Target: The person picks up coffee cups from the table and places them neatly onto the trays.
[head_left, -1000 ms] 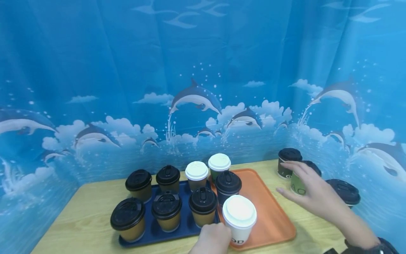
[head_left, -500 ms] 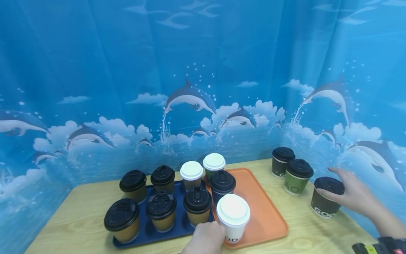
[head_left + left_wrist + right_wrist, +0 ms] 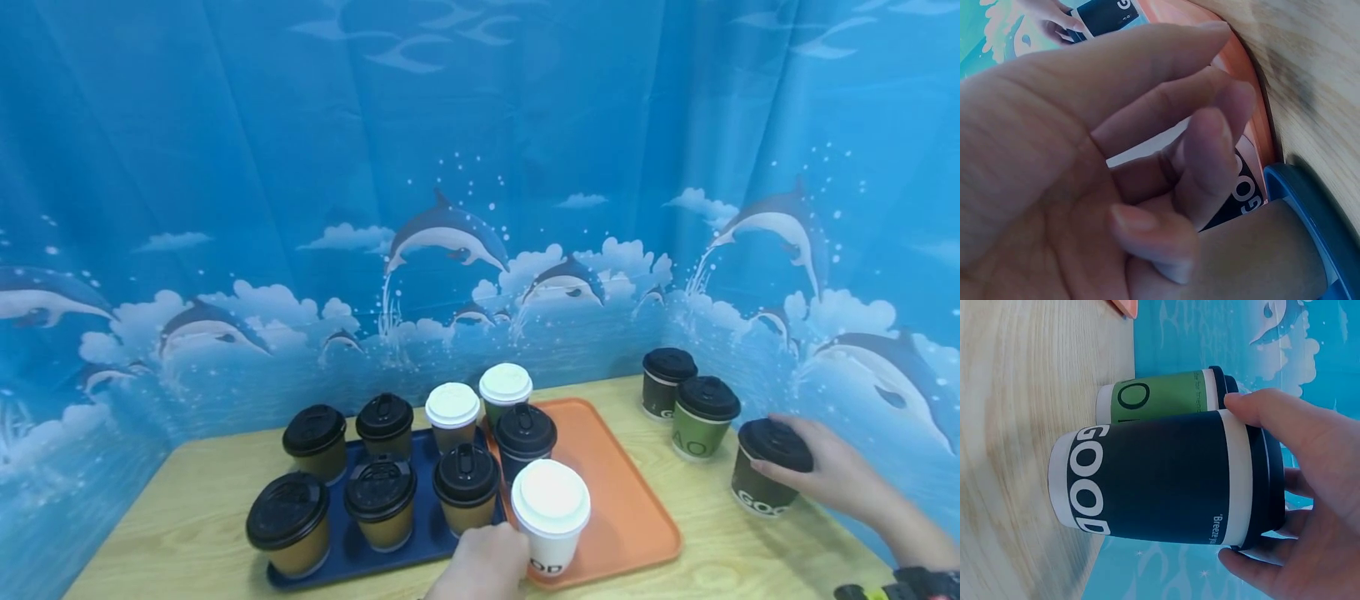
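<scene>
At the far right of the table, my right hand (image 3: 836,471) grips a dark paper coffee cup (image 3: 1160,478) near its black lid (image 3: 1266,487), the thumb on one side and fingers on the other. The cup looks upright in the head view. Beside it stands a green cup (image 3: 699,425) with a black lid, and behind that another dark cup (image 3: 663,392). My left hand (image 3: 486,562) stays at the front, next to a white cup (image 3: 551,508) on the orange tray. Its fingers (image 3: 1210,150) curl loosely in the left wrist view, with nothing seen between them.
A navy tray (image 3: 442,546) carries several brown cups (image 3: 382,521) with black lids and one with a white lid (image 3: 452,404). The orange tray (image 3: 630,508) adjoins it, also holding a black-lidded cup (image 3: 525,433) and a white-lidded one (image 3: 506,383). A dolphin-print curtain (image 3: 450,167) surrounds the table.
My right hand has moved right, from near the green cup to the nearest dark cup, and has closed round its top. The left hand stays by the white cup.
</scene>
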A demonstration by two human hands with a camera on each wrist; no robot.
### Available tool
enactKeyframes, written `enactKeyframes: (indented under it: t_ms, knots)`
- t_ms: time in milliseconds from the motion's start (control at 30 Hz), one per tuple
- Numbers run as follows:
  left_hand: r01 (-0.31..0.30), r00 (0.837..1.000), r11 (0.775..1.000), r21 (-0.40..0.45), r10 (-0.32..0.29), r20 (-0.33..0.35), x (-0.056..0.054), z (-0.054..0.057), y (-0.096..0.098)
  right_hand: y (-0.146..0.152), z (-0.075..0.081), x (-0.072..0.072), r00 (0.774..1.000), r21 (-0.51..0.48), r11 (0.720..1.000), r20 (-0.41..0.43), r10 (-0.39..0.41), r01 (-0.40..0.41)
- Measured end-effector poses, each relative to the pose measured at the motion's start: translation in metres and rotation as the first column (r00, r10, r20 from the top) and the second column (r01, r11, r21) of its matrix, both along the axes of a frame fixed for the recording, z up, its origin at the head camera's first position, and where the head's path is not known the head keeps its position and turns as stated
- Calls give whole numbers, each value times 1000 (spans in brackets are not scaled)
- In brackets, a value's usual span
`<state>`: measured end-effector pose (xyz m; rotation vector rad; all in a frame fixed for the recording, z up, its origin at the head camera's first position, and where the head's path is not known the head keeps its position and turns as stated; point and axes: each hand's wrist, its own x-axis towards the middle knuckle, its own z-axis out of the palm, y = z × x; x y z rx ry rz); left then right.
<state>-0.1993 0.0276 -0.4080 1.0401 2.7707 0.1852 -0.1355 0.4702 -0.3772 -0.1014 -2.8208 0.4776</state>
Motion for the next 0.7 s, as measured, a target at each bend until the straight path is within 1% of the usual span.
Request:
enactKeyframes:
  t_ms: [133,267,367,533,600,700]
  knots:
    - [9,998,1000,23,-8,-57,-1,-1,-2,-9,0,-3,999,9,1000,-48,18,-17]
    - [1,999,1000,25,0,-51,-2,-1,-3,-19,0,-6,995,8,999,-87,44,-43]
    - [-4,999,1000,22,4,-40,-2,-1,-3,-29,4,-7,991,8,998,-115,65,-65]
    - [-9,1000,1000,18,9,-5,-2,1,-3,-53,19,-14,978,27,993,-171,118,-115]
    - [-10,1000,1000,13,10,1,-1,2,-3,-65,27,-20,966,45,988,-205,156,-150]
    - [-7,1000,1000,-11,7,-17,0,2,-2,-84,40,-32,945,80,976,-246,216,-203]
